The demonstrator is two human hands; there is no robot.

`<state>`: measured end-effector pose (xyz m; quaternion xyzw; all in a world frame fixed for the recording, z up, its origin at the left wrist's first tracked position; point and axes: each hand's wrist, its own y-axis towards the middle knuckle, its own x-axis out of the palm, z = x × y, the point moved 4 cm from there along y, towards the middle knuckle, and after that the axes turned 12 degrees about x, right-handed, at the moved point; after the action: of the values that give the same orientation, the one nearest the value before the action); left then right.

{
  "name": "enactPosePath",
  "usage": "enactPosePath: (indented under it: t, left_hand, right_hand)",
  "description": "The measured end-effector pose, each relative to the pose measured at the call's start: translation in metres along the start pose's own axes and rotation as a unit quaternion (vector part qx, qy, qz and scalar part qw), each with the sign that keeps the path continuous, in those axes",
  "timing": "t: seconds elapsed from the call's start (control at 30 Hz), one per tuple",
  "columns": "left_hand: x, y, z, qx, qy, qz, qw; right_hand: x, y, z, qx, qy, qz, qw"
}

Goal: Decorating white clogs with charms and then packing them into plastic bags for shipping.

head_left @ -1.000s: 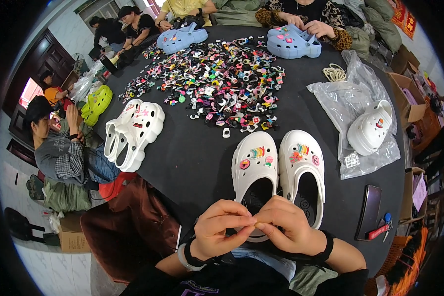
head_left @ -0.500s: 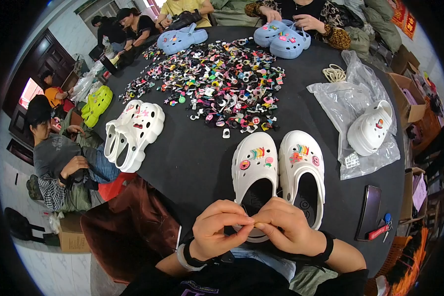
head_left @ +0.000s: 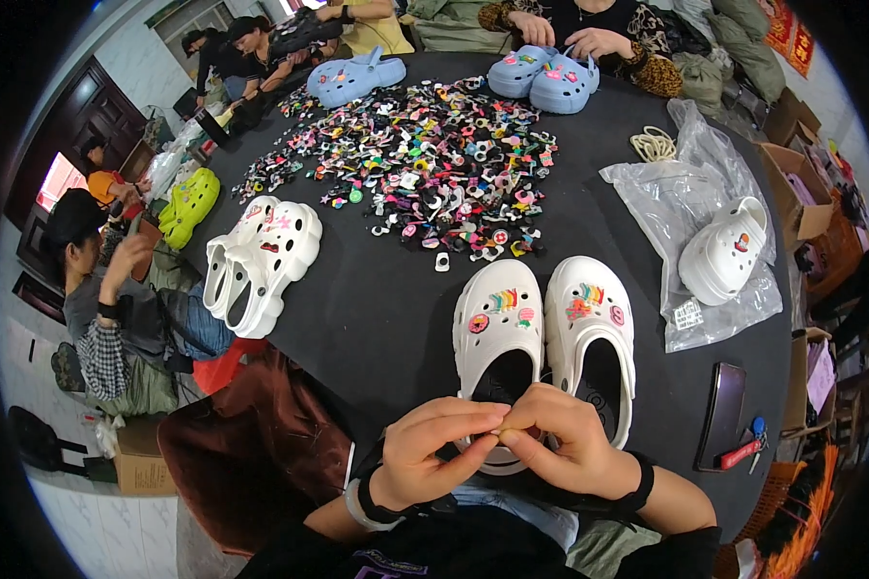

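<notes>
Just above the heels of a pair of white clogs, my left hand (head_left: 434, 446) and my right hand (head_left: 565, 439) meet fingertip to fingertip. Both are pinched closed on something tiny, too small and too covered to name. The left clog (head_left: 497, 309) and the right clog (head_left: 594, 309) stand side by side, toes pointing away from me. Rainbow, pink and red shoe charms decorate their tops, and some holes are bare. My hands partly cover the left clog's heel. Beyond the toes spreads a big heap of loose, many-coloured shoe charms (head_left: 444, 164).
Another white pair (head_left: 266, 261) stands at left, near a lime-green clog (head_left: 190, 207). On the right, a white clog (head_left: 724, 251) rests on a clear plastic bag (head_left: 647, 212). A phone (head_left: 722, 415) and keys (head_left: 758, 429) lie nearer. Across the table, a person handles blue clogs (head_left: 560, 82).
My hands stay together, with only a slight shift of the fingers. The person at left has raised a hand. Across the table, the blue clogs moved slightly left; another person lifted a dark clog.
</notes>
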<state>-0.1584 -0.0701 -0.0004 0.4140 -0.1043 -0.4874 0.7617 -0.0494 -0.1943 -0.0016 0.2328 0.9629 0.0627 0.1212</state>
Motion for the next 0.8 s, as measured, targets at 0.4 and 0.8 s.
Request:
enactPosePath:
  t: [0.4,0.8]
  left_hand:
    - [-0.002,-0.002,-0.005,-0.07,-0.003,-0.018,0.997]
    - [0.002,-0.007,-0.01,-0.088,-0.034,0.01,0.995]
  right_hand:
    - [-0.001,0.0,0.006,0.091,0.042,-0.014,0.995]
    - [0.002,-0.001,0.01,0.16,0.128,-0.07,0.976]
